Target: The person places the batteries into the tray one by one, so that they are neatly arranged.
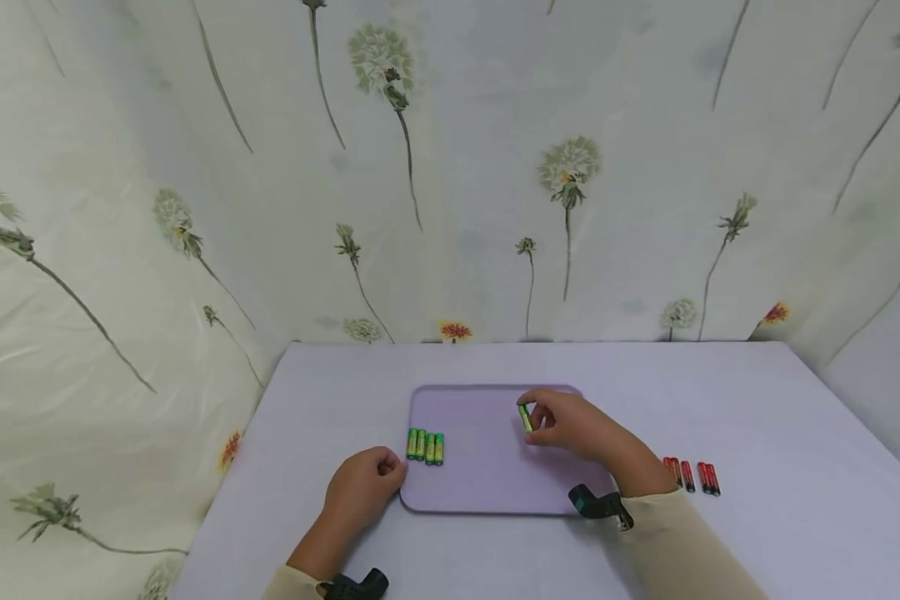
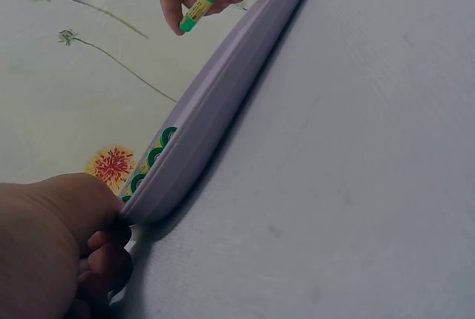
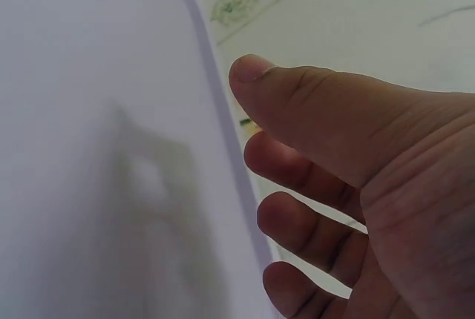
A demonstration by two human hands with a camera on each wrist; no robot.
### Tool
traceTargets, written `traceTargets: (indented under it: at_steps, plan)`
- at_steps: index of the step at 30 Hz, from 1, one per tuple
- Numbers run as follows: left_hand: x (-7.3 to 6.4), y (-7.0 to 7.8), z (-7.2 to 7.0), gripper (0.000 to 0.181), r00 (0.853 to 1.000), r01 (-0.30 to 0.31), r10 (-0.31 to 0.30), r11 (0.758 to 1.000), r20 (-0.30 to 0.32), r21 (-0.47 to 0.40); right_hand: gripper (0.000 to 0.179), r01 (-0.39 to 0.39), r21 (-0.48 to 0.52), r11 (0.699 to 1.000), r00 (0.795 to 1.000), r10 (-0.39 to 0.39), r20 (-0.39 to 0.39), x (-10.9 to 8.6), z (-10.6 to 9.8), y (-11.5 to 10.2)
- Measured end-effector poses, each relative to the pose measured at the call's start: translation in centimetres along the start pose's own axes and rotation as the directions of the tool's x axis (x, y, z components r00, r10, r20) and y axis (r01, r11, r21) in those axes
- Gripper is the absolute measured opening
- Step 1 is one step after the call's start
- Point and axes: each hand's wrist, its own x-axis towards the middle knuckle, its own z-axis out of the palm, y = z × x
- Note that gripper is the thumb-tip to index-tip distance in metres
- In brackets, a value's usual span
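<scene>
Tilted green battery (image 1: 526, 418) above lilac tray (image 1: 487, 483)

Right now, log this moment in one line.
right hand: holds green battery above tray | left hand: at tray's left edge | tray: four green batteries | table: red batteries at right

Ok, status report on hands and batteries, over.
Right hand pinches a green battery above the purple tray. Left hand at tray's left edge. Four green batteries on tray. No obstruction seen.

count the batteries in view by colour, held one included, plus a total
Green batteries: 5 (4 on the tray, 1 in the right hand)
Red batteries: 5 visible, more possibly hidden
Total visible: 10
</scene>
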Motion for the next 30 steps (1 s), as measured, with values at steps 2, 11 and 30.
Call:
traceTargets:
  at_steps: [2, 11, 30]
  plan:
    - [0.1, 0.0, 0.0, 0.024, 1.0, -0.004, 0.004, 1.0, 0.002, 0.004, 0.051, 0.014, 0.002, 1.0, 1.0, -0.014, 0.0, 0.4, 0.6, -0.1]
    - [0.6, -0.2, 0.5, 0.024, 1.0, -0.009, 0.009, 1.0, 0.015, 0.001, 0.05, 0.003, 0.009, 1.0, 1.0, -0.004, 0.022, 1.8, 2.6, -1.9]
    - [0.2, -0.2, 0.0, 0.023, 1.0, 0.003, -0.003, 1.0, 0.005, -0.003, 0.047, 0.024, 0.01, 1.0, 0.994, -0.025, 0.105, 5.2, 6.8, -4.6]
